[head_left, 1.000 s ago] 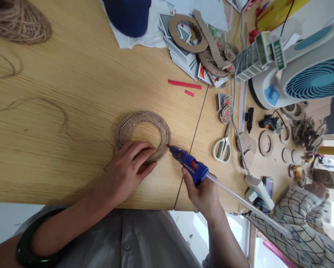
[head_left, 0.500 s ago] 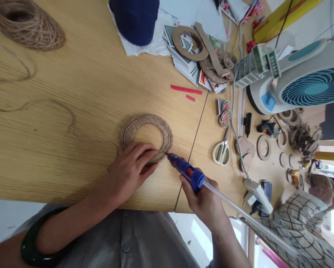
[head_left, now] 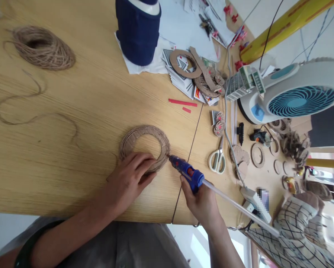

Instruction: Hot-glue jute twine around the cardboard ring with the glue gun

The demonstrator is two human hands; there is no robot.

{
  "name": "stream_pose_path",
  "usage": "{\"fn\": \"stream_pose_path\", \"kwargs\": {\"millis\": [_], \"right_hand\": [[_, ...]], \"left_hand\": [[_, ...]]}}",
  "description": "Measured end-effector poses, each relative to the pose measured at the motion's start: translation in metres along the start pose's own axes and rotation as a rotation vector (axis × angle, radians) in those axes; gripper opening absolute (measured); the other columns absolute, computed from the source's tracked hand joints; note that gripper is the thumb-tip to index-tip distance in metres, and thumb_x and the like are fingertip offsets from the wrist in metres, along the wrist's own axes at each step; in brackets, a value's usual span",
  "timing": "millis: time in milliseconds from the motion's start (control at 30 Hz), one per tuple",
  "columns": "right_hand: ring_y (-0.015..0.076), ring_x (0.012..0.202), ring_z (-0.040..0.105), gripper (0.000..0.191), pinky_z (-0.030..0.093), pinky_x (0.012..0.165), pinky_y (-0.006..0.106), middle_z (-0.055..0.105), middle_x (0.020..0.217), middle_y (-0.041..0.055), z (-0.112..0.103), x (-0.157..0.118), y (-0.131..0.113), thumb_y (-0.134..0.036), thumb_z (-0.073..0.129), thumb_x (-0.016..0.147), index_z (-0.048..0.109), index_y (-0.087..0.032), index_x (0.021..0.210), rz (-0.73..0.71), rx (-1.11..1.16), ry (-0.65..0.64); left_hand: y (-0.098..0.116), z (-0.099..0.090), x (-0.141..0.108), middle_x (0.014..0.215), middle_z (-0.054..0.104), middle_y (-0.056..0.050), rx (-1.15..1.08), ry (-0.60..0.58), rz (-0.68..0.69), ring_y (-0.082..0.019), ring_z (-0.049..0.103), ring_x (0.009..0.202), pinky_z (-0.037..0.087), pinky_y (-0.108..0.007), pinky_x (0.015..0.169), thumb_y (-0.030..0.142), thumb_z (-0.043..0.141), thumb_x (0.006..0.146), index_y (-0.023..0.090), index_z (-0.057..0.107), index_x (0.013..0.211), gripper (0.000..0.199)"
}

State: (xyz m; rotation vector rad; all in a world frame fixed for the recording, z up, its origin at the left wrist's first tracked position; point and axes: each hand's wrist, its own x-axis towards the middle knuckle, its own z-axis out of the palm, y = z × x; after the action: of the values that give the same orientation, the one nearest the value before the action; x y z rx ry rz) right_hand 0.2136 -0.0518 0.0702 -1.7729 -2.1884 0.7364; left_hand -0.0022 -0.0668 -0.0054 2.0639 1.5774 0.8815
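Observation:
A cardboard ring (head_left: 144,134) partly wound with brown twine lies flat on the wooden table (head_left: 94,96). My left hand (head_left: 129,178) presses on its near edge, fingers spread over the twine. My right hand (head_left: 202,199) grips a blue hot glue gun (head_left: 187,172), its orange nozzle touching the ring's right rim. A clear glue stick (head_left: 239,208) juts from the back of the gun. A strand of twine (head_left: 35,118) runs from the ring across the table to a twine ball (head_left: 41,52) at the far left.
White-handled scissors (head_left: 217,158) lie right of the gun. Beyond are a dark blue cup (head_left: 137,31), playing cards with cardboard rings (head_left: 189,70), red paper strips (head_left: 182,102), a white and teal fan (head_left: 292,96), small cardboard pieces (head_left: 257,154) and another person's checked sleeve (head_left: 298,223).
The view has tilted so more of the table's far side shows. The glue gun's nozzle stays at the ring's right rim, and my left hand keeps pressing the ring.

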Motion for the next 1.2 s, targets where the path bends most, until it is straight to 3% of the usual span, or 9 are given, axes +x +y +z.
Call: {"fn": "stream_pose_path", "kwargs": {"millis": [133, 267, 533, 1200], "right_hand": [[0.0124, 0.045, 0.049, 0.020, 0.035, 0.044, 0.024, 0.058, 0.057, -0.0011, -0.003, -0.001, 0.003, -0.035, 0.056, 0.094, 0.060, -0.019, 0.082, 0.026, 0.053, 0.000], [0.0111, 0.039, 0.043, 0.032, 0.031, 0.040, 0.024, 0.049, 0.047, -0.0039, -0.001, 0.003, 0.010, -0.043, 0.057, 0.094, 0.053, -0.021, 0.070, 0.146, 0.186, 0.082], [0.0079, 0.038, 0.040, 0.044, 0.030, 0.039, 0.022, 0.045, 0.049, -0.0055, 0.015, 0.009, 0.017, -0.056, 0.054, 0.095, 0.050, -0.020, 0.069, 0.281, 0.599, -0.050], [0.0074, 0.039, 0.039, 0.040, 0.029, 0.039, 0.023, 0.046, 0.050, -0.0056, 0.017, 0.005, 0.019, -0.052, 0.054, 0.095, 0.053, -0.019, 0.073, 0.291, 0.594, -0.099]], "left_hand": [[0.000, 0.000, 0.000, 0.117, 0.063, -0.007, 0.013, -0.007, 0.007, -0.023, 0.057, 0.111, 0.049, -0.040, 0.100, 0.026, 0.058, 0.097, 0.019, 0.057, 0.119, 0.023], [0.000, 0.001, -0.002, 0.118, 0.064, -0.006, 0.024, 0.014, 0.048, -0.023, 0.058, 0.112, 0.049, -0.039, 0.100, 0.024, 0.057, 0.097, 0.019, 0.057, 0.119, 0.022], [0.001, -0.001, -0.004, 0.120, 0.063, -0.006, 0.016, 0.002, 0.049, -0.020, 0.059, 0.111, 0.049, -0.037, 0.100, 0.018, 0.059, 0.096, 0.018, 0.058, 0.117, 0.022], [0.001, -0.007, -0.004, 0.119, 0.064, -0.006, 0.021, -0.025, 0.089, -0.020, 0.061, 0.110, 0.047, -0.038, 0.101, 0.016, 0.061, 0.095, 0.018, 0.061, 0.111, 0.017]]}}
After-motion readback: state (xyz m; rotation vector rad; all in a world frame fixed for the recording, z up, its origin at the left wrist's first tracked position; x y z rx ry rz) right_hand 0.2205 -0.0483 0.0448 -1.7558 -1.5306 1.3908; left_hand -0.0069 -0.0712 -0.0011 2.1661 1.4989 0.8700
